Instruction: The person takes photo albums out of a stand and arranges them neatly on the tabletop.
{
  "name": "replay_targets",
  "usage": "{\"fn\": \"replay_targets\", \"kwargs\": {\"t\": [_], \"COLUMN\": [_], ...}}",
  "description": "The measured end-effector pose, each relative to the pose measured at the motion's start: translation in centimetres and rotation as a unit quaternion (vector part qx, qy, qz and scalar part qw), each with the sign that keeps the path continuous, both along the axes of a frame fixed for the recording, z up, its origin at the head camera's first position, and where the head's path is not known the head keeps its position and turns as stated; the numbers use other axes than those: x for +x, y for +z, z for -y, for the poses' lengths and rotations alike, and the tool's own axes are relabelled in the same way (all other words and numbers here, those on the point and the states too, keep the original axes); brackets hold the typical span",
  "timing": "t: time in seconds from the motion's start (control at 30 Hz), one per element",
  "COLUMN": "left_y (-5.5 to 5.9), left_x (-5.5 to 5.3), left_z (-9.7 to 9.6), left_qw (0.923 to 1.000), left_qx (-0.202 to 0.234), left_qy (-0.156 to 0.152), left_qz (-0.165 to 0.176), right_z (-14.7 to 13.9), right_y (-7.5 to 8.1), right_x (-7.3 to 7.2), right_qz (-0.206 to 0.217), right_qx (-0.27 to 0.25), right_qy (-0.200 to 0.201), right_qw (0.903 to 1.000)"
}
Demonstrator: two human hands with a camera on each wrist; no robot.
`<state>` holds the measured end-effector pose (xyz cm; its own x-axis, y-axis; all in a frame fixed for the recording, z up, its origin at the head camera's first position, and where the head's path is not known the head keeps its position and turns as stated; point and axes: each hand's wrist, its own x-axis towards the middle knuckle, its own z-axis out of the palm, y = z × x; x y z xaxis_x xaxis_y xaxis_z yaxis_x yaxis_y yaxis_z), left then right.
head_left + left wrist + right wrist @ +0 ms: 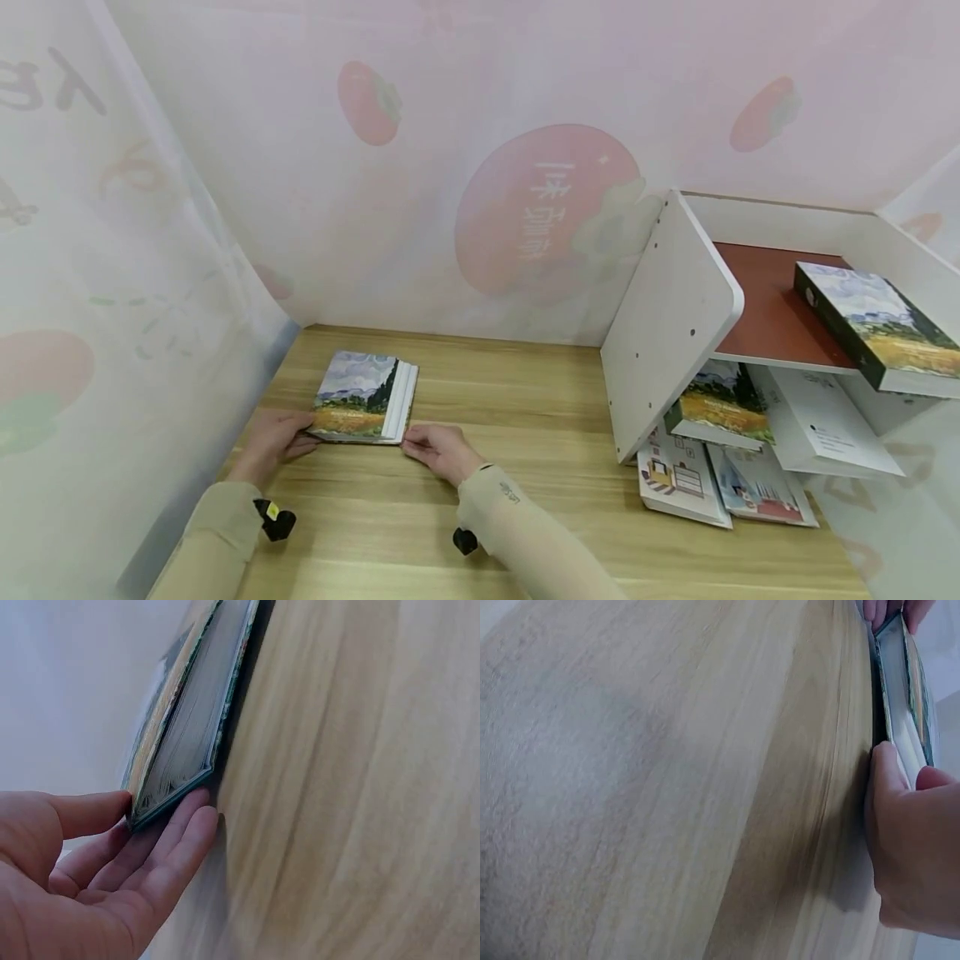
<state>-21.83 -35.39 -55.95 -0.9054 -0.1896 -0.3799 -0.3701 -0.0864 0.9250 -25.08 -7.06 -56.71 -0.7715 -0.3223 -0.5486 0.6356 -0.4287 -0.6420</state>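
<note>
The left hand pinches the near left corner of a landscape-painted hardcover book, fingers beneath; the right hand's grip pinches the near right corner. The book is at the left of the wood-grain surface, well apart from a white shelf unit holding more books.

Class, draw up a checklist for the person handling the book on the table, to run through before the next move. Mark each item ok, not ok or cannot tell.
1. Left hand on the near left corner of the book: ok.
2. Right hand at its near right corner: ok.
3. Pages fully covered by the front cover: not ok, a white strip shows.
4. Book's underside undamaged: cannot tell, hidden.
5. Upper-shelf book wholly on its board: not ok, it overhangs.
</note>
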Motion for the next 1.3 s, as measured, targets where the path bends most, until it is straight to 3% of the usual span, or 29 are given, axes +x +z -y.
{"fn": "replay_targets", "kwargs": {"t": [0.3,0.5,0.9,1.1,1.3], "left_y": [-0.6,-0.7,-0.9,-0.5,0.3], "left_x": [0.2,0.2,0.6,0.5,0.7], "left_z": [0.2,0.1,0.3,0.1,-0.5], "left_qw": [0.9997,0.9993,0.9986,0.9958,0.9883], "left_qx": [0.012,-0.001,-0.028,-0.082,-0.15], "left_qy": [0.023,0.038,0.044,0.039,0.009], "left_qz": [-0.003,0.003,0.01,0.014,0.026], "right_z": [-0.2,0.1,0.2,0.2,-0.1], "right_y": [0.9,1.3,1.3,2.1,2.4], "right_x": [0.2,0.2,0.1,0.2,0.2], "right_qz": [0.0,-0.015,-0.019,-0.02,-0.01], "right_qx": [0.004,0.036,0.032,0.031,0.021], "right_qy": [0.032,0.043,0.059,0.077,0.084], "right_qw": [0.9995,0.9983,0.9976,0.9964,0.9962]}}
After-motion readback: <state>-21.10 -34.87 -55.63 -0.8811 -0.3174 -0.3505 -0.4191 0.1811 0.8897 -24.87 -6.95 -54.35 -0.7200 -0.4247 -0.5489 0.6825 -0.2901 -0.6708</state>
